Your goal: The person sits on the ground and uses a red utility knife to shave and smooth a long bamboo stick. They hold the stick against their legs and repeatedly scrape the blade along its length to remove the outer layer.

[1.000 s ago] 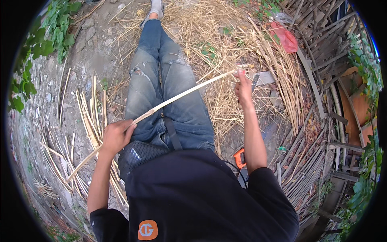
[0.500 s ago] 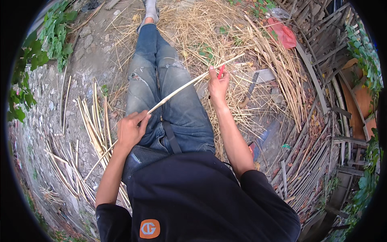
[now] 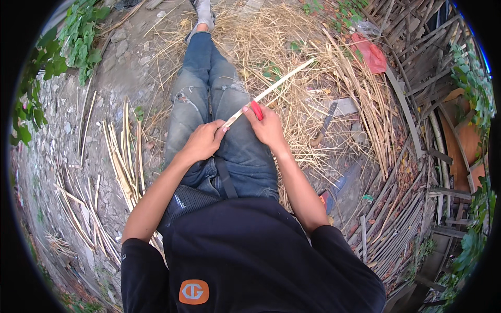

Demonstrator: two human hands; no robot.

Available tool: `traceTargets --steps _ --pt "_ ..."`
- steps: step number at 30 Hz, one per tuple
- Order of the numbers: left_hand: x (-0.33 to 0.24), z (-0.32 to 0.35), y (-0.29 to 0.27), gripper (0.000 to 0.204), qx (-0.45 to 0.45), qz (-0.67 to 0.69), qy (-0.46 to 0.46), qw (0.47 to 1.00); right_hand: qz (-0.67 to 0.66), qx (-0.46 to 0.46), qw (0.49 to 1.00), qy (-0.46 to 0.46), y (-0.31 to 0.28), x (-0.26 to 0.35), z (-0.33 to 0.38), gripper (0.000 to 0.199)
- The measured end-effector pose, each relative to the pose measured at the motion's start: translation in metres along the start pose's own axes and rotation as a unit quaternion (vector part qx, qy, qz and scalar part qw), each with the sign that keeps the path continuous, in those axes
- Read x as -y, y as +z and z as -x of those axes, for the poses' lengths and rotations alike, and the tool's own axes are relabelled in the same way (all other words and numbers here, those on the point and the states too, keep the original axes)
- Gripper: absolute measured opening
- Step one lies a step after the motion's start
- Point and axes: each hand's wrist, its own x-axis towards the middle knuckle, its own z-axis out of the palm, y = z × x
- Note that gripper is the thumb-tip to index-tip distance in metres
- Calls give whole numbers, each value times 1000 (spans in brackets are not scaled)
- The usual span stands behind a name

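Holding: one pale strip (image 3: 284,82), slanting from the lap up and right, far end free above the litter.
Left hand (image 3: 203,141): closed, thumb and fingers pinching the strip's near end over the thighs; whether any strip runs on under the palm, cannot tell.
Right hand (image 3: 267,127): curled around a red object (image 3: 257,110), set against the strip just beyond the left hand; any blade is too small to make out.
Gap: hands near each other, not visibly touching.
Jeans (image 3: 195,99): legs stretched out, torn at the knees, directly under the work.
Cut risk: if the red object has an edge, a slip toward the near end could catch the left fingers; cause, the narrow gap.
Leg risk: a downward skid could reach the thigh; cause, no block beneath.
Strip risk: long unsupported end could twist or snap under uneven pressure.
Ground: straw-coloured litter (image 3: 292,31), a dark-bladed tool (image 3: 327,122) right of the legs, loose strips (image 3: 120,167) at left.
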Motion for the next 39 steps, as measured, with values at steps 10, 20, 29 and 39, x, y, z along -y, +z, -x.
traceTargets --steps 10,20,29,39 --pt "-9 -6 9 24 37 -15 -46 998 217 117 969 -9 0 17 23 64" --pt "-5 -10 10 31 61 -23 -70 995 246 158 956 31 -3 22 25 67" --pt "-6 19 -16 30 92 -55 -69 992 249 144 957 50 2 10 28 69" --pt "-30 136 -139 31 130 -96 -107 981 197 124 969 82 -1 -5 26 73"
